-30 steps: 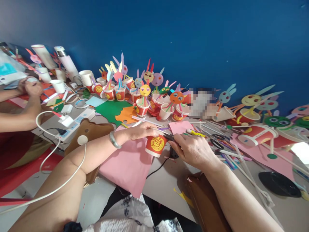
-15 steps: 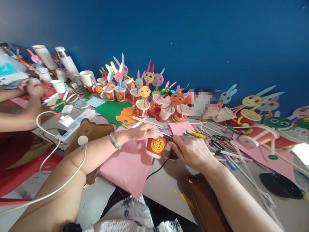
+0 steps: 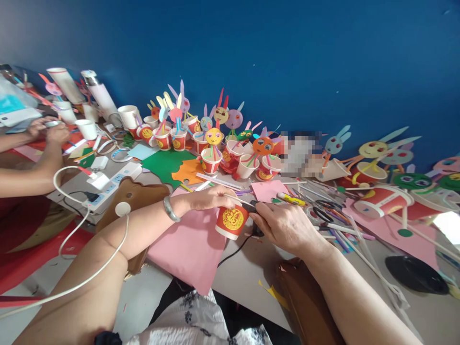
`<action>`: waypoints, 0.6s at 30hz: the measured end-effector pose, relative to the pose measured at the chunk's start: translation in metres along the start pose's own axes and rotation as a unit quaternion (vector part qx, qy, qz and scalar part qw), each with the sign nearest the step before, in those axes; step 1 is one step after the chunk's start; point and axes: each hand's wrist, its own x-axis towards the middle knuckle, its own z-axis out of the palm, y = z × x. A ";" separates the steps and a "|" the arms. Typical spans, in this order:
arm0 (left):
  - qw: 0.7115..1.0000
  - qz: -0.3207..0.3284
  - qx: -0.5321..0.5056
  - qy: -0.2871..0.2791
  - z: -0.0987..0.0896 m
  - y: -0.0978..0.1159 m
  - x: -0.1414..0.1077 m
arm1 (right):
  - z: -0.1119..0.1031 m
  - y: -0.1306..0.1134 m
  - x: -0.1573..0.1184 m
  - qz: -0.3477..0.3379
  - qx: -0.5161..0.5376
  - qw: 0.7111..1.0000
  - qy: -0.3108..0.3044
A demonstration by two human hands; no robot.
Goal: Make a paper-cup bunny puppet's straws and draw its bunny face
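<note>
My left hand (image 3: 210, 197) grips a red paper cup (image 3: 232, 221) near its rim, thumb and fingers closed on it. A gold round emblem on the cup's side faces me. My right hand (image 3: 282, 221) is closed around a small dark-handled tool (image 3: 253, 206) at the right side of the cup's rim. Most of that tool is hidden by my fingers, so its kind is unclear. Below and left of the cup lies a pink paper sheet (image 3: 187, 239).
Paper cups with rabbit-like paper faces (image 3: 214, 136) line the blue wall. A power strip (image 3: 117, 184) and a brown pouch (image 3: 132, 201) lie at left. Scissors (image 3: 323, 214), pens and straws lie at right, near a black computer mouse (image 3: 415, 274). A co-worker's hands (image 3: 53, 132) are at far left.
The cup has tilted slightly and moved a little down and left. My right hand and its dark tool have shifted slightly at the rim.
</note>
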 end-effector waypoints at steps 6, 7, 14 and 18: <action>0.999 0.015 -0.025 -0.033 0.000 0.004 0.000 | -0.001 0.001 -0.001 -0.017 0.013 1.000 0.006; 0.999 0.017 -0.025 -0.037 0.000 0.005 0.000 | -0.001 0.001 -0.001 -0.018 0.012 1.000 0.008; 0.998 0.003 -0.051 -0.036 0.001 0.009 -0.001 | 0.000 -0.001 0.001 -0.029 -0.014 0.999 0.031; 0.997 0.004 -0.059 -0.042 0.000 0.005 0.001 | -0.001 0.000 0.002 -0.037 -0.031 0.998 0.040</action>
